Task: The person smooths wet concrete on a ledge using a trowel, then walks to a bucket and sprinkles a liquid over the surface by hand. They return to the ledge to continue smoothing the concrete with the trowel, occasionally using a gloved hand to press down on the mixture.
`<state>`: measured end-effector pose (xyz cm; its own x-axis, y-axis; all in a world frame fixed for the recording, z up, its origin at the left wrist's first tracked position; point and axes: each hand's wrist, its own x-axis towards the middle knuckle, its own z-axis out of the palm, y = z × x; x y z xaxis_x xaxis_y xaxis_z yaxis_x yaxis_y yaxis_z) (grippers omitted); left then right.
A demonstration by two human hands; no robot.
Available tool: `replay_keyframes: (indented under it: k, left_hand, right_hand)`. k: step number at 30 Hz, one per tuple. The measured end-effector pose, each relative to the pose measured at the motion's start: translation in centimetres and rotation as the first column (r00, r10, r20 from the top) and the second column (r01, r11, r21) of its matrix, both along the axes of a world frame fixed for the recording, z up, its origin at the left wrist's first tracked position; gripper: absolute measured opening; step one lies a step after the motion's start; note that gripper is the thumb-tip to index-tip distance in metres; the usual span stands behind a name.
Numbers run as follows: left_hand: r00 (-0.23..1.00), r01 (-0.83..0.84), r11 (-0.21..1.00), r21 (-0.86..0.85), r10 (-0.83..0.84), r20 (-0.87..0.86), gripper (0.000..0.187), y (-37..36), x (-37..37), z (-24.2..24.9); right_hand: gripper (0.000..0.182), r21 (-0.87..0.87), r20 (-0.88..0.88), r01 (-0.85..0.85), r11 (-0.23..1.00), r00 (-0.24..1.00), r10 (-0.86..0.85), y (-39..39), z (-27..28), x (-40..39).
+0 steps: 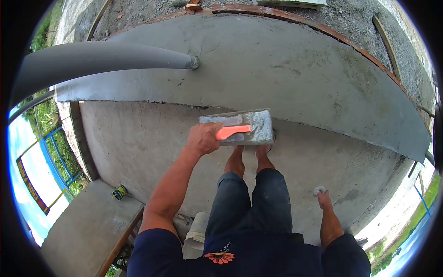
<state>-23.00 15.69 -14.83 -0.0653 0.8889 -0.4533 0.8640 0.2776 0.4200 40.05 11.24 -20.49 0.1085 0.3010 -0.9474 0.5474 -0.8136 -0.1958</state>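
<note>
My left hand (204,139) is closed round the orange handle (233,132) of a rectangular float (261,127), whose back is smeared with grey mortar. The float is level with the near edge of the smooth wet concrete slab (258,60), above my feet; whether it touches the slab cannot be made out. Off to the right and lower, my right hand (324,198) is closed, with a small whitish lump (319,190) at its fingers that looks like a wad or sponge.
A grey pipe (115,55) stands in the slab at left. Wooden formwork (286,16) borders its far edge. A white bucket (197,229) sits beside my leg, and a yellow-green item (119,192) rests on a concrete ledge (83,221) at lower left.
</note>
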Motion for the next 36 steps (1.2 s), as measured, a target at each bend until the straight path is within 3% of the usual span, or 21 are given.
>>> replay_keyframes:
  k: [1,3,7,8,11,16,19,21,23,26,27,31,36]
  left_hand:
    - [0.992,0.007,0.997,-0.081,-0.017,-0.123,0.008,-0.3,-3.8,0.1]
    - [0.979,-0.092,0.994,-0.067,0.078,-0.186,0.014,-0.4,-9.0,-1.3]
    - [0.962,-0.169,0.981,-0.095,0.143,-0.232,0.013,-0.2,-9.7,-2.5]
    - [0.950,-0.207,0.964,-0.168,0.157,-0.268,0.014,-0.1,-9.3,-3.2]
    - [0.951,-0.266,0.935,-0.234,0.215,-0.224,0.016,0.6,-7.5,-3.9]
    - [0.990,0.022,0.963,-0.269,0.016,0.141,0.018,4.7,6.5,-3.3]
    - [0.964,-0.111,0.983,-0.149,0.143,0.223,0.014,2.9,9.0,-1.8]
    - [0.949,-0.239,0.967,-0.084,0.251,0.190,0.012,-0.1,5.6,-0.1]
    - [0.918,-0.390,0.916,-0.092,0.395,0.043,0.011,-3.5,-0.8,0.6]
    - [0.796,-0.600,0.799,0.029,0.601,-0.075,0.012,-8.3,-12.8,-1.2]
    - [0.732,-0.680,0.733,-0.002,0.678,-0.062,0.016,-7.9,-15.7,-1.1]
    - [0.733,-0.674,0.739,0.014,0.671,-0.111,0.023,-5.4,-22.6,-4.7]
    - [0.852,-0.520,0.836,-0.174,0.522,-0.040,0.025,-2.7,-18.1,-3.1]
  right_hand:
    - [0.014,0.011,-0.012,-0.005,1.000,1.000,0.005,-0.2,-0.3,-0.5]
    - [0.014,0.040,-0.029,-0.018,0.999,0.999,0.019,0.4,-1.3,-1.9]
    - [0.013,0.045,-0.085,0.027,0.999,0.996,-0.023,1.1,-1.8,-6.3]
    - [0.013,0.046,-0.096,0.023,0.999,0.995,-0.019,1.0,-1.6,-7.1]
    - [0.013,0.039,-0.088,0.028,0.999,0.996,-0.024,0.5,-1.8,-7.6]
    - [0.013,0.024,-0.026,-0.059,0.998,0.998,0.060,0.9,-0.4,-8.6]
    - [0.014,0.090,-0.083,0.018,0.996,0.996,-0.011,2.0,0.5,-7.7]
    - [0.015,0.130,-0.077,0.080,0.988,0.995,-0.070,2.0,0.5,-5.8]
    - [0.013,0.106,-0.091,0.037,0.994,0.995,-0.027,1.7,0.2,-4.0]
    - [0.014,0.064,-0.076,0.015,0.998,0.997,-0.010,1.7,-0.6,-4.1]
    - [0.014,0.049,-0.062,0.012,0.999,0.998,-0.009,1.9,-0.7,-4.6]
    - [0.013,0.033,-0.078,-0.031,0.999,0.996,0.033,2.6,-2.4,-6.3]
    - [0.010,0.016,-0.064,-0.099,0.995,0.993,0.100,3.3,-3.2,-6.5]
